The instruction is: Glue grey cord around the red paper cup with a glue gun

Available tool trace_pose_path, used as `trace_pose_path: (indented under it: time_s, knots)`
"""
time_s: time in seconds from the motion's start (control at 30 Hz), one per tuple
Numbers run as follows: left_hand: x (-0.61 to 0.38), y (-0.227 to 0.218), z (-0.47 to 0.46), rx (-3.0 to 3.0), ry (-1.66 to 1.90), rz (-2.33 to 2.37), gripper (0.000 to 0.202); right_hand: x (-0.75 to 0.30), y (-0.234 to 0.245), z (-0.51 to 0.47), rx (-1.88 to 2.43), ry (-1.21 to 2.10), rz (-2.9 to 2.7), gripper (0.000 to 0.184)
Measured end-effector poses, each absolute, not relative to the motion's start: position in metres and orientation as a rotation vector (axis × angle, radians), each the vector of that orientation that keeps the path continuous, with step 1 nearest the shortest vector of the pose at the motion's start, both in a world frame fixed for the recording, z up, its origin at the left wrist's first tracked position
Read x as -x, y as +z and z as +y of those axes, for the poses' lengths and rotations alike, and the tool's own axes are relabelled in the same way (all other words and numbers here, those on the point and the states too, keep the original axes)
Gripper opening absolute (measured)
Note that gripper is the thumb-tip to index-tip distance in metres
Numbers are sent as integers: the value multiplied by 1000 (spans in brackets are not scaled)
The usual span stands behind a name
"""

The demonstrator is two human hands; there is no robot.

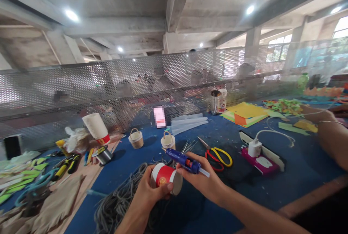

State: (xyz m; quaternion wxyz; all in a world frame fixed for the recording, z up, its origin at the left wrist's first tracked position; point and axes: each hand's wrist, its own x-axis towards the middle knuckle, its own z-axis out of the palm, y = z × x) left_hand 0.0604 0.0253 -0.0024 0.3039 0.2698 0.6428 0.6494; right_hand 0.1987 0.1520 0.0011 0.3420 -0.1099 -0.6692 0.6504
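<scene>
My left hand (152, 187) is wrapped round a red and white paper cup (165, 173), which lies tilted on its side above the table. In my right hand (202, 178) is a blue glue gun (182, 160), with a pale glue stick poking out of its rear end. The gun's tip points to the upper left, above the cup, and my right fingers are close to the cup's edge. Beneath my left hand spreads a tangled heap of grey cord (116, 197). Two small baskets with handles, one at left (136, 140) and one nearer the middle (168, 140), stand beyond my hands.
Red and yellow scissors (217, 155) and a purple power strip with a white charger (255, 149) lie to the right. Stacked paper cups (96, 127) and a wire spool (103, 155) stand left. Coloured sheets (247, 111) lie behind; another person's arm (330, 136) reaches in at right.
</scene>
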Motion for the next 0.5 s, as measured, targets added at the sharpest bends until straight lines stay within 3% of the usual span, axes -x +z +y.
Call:
trace_pose_path:
  time_s: [0.5]
  knots:
    - [-61,-1,25,-688,1717,1727,64,-205,4,150,250,1627,-1789,21]
